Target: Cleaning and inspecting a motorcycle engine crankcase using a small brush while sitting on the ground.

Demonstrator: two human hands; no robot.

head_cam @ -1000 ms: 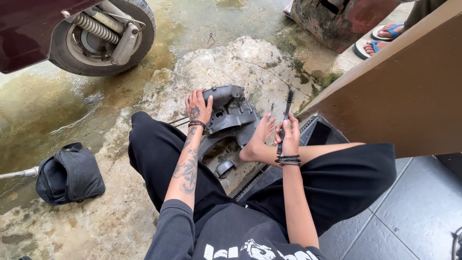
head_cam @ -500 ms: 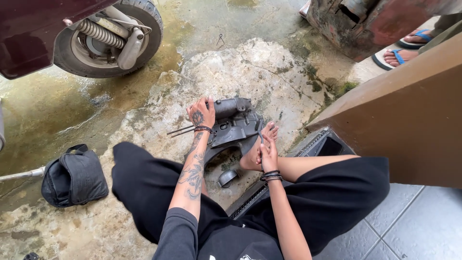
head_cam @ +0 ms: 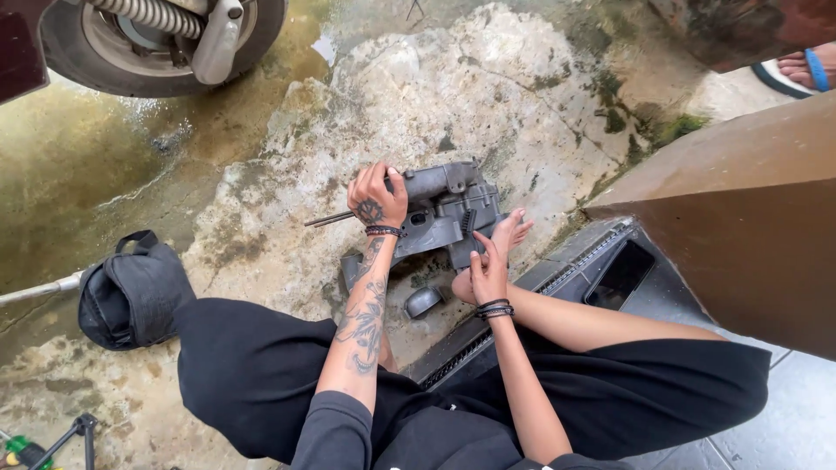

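A grey cast-metal engine casing (head_cam: 444, 213) lies on the cracked concrete between my knees. My left hand (head_cam: 376, 196) grips its upper left end, where two thin rods (head_cam: 326, 218) stick out to the left. My right hand (head_cam: 488, 265) is at the casing's right side, fingers closed around a thin dark tool (head_cam: 473, 224) that touches the part. My bare toes (head_cam: 515, 231) show just behind that hand. A small grey metal cap (head_cam: 424, 301) lies loose on the ground below the casing.
A scooter wheel (head_cam: 157, 43) stands at top left. A black bag (head_cam: 131, 292) and a metal pipe (head_cam: 35, 289) lie to the left. A brown panel (head_cam: 740, 226) rises on the right, beside a black tray (head_cam: 566, 270). Another person's sandalled foot (head_cam: 805, 70) is top right.
My right hand has dropped from a raised position down to the casing's right side with the tool. The left hand stays on the casing, and the camera has moved closer.
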